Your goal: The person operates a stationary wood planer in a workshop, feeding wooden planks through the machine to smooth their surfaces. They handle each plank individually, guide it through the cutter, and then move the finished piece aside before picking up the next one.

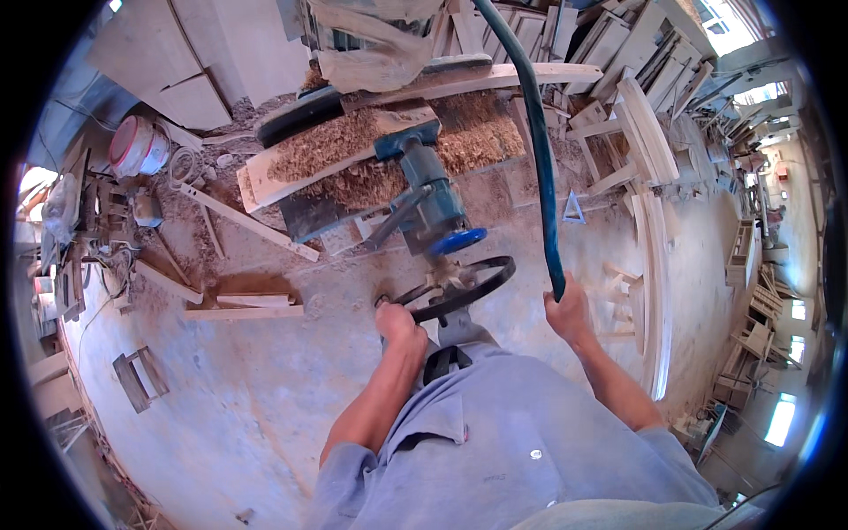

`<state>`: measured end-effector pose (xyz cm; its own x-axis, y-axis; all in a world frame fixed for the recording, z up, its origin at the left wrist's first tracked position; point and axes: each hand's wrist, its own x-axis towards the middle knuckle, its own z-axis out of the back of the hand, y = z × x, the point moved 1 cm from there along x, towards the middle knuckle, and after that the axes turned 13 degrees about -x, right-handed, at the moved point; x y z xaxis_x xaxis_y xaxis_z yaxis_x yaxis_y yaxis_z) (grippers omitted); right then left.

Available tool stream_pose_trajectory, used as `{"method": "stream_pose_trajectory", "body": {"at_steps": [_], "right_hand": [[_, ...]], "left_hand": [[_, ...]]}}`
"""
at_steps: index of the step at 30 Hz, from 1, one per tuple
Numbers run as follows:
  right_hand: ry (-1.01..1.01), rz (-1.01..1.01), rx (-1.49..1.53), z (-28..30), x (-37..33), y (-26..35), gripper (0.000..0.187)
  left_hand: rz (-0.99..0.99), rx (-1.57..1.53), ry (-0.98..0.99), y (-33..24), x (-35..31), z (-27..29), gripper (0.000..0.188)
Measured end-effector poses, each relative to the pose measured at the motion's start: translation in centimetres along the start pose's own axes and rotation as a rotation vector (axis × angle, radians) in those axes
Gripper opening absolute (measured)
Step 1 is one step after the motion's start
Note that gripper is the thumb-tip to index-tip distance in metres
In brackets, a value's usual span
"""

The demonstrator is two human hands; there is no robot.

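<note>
My left hand [400, 324] is closed on the left side of a black spoked handwheel [468, 298] in front of my waist. My right hand [568, 311] is wrapped round the lower end of a long, curved teal lever [541, 132], which rises past the far edge of the view. Beyond the handwheel stands a teal machine part [433, 190] with a smaller blue handwheel [459, 241]. Behind it, a machine table [309, 221] carries a board [256, 177] and heaps of wood shavings [477, 141]. A long curved wooden piece [539, 74] lies along its far side.
Wood strips [256, 221] and a white bucket with a red rim [140, 146] are at the left. A small wooden frame [140, 378] rests on the floor. Curved wooden parts [652, 283] stand at the right, with stacked boards [618, 44] behind.
</note>
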<state>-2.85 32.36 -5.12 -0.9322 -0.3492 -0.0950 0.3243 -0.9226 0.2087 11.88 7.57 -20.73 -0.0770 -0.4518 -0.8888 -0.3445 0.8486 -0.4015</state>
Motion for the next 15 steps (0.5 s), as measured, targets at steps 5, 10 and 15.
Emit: {"method": "stream_pose_trajectory", "body": {"at_steps": [5,10,15], "right_hand": [[-0.072,0.04,0.052,-4.3,1.4,-0.6,0.027],[0.03,-0.031,0.106,-2.9,0.9,-0.9,0.028],[-0.083,0.004,0.06,-3.8,1.2,-2.7,0.03]], "left_hand": [[-0.01,0.038,-0.074,-0.4,-1.1,-0.6,0.038],[-0.035,0.206,0.101,1.5,3.8,2.9,0.03],[0.277,-0.09,0.151,-0.9,3.3,1.1,0.027]]}}
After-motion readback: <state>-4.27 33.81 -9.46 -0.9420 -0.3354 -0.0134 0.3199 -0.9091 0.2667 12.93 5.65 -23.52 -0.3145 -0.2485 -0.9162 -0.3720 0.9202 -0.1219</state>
